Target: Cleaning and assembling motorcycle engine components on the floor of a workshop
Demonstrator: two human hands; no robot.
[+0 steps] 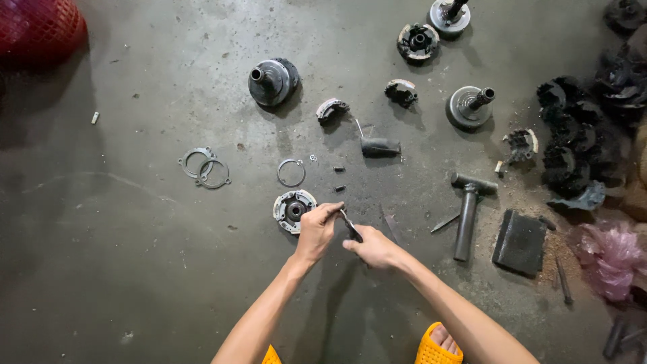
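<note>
Two hands at work over a grey concrete floor [135, 269], oil-stained and gritty, dim light, me crouched with orange sandals [438, 347] at the bottom edge. Biggest clutter: black heap of worn parts [579, 141] at far right, pink plastic bag [610, 259] beside it, red basket [37, 27] top left. Next, bell-shaped drums with shafts [271, 81] [468, 106], a hammer [466, 212], a dark flat block [519, 241]. Then a round clutch hub [293, 209] on the floor just beside my left hand [317, 229]. Smaller: curved shoes [331, 109] [402, 92], ring plates [205, 168], a snap ring [291, 172].

Smallest, the thing in hand: a thin dark metal piece [351, 228], held between both hands, above the floor. Left fingers pinch its upper end; my right hand [374, 248] is closed around the lower end. I judge it light, stiff, probably greasy and slippery, edges maybe sharp. Best held firmly at the ends, not the thin middle.
</note>
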